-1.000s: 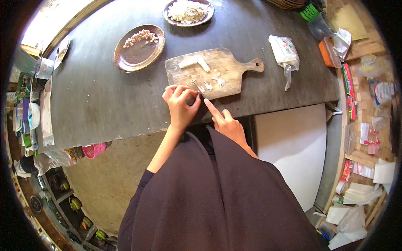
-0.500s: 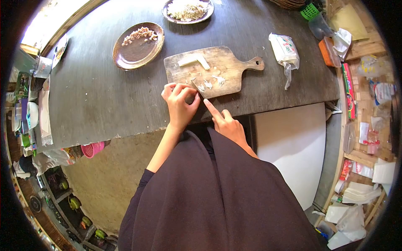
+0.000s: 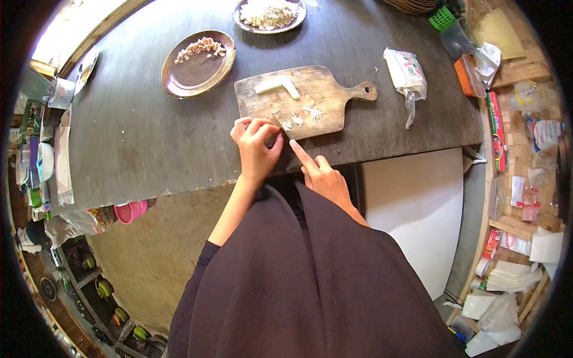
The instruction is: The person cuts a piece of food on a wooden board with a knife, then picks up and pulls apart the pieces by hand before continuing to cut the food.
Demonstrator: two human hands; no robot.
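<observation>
A wooden cutting board (image 3: 325,110) lies on the dark table, its handle pointing right. Pale stalk pieces (image 3: 277,86) rest on its upper part, and thin white slivers (image 3: 297,120) are scattered lower down. My left hand (image 3: 258,146) is at the board's lower left corner, fingers curled; whatever they press on is hidden. My right hand (image 3: 324,179) grips a knife (image 3: 281,124), index finger stretched along it, the blade pointing up-left over the board's lower edge beside my left fingertips. The knife's handle is mostly covered by my hand.
A brown plate (image 3: 188,83) with small chopped pieces stands beyond the board at left. Another plate (image 3: 268,28) holds pale shreds at the far edge. A white plastic packet (image 3: 407,74) lies right of the board. Containers and bags line both sides.
</observation>
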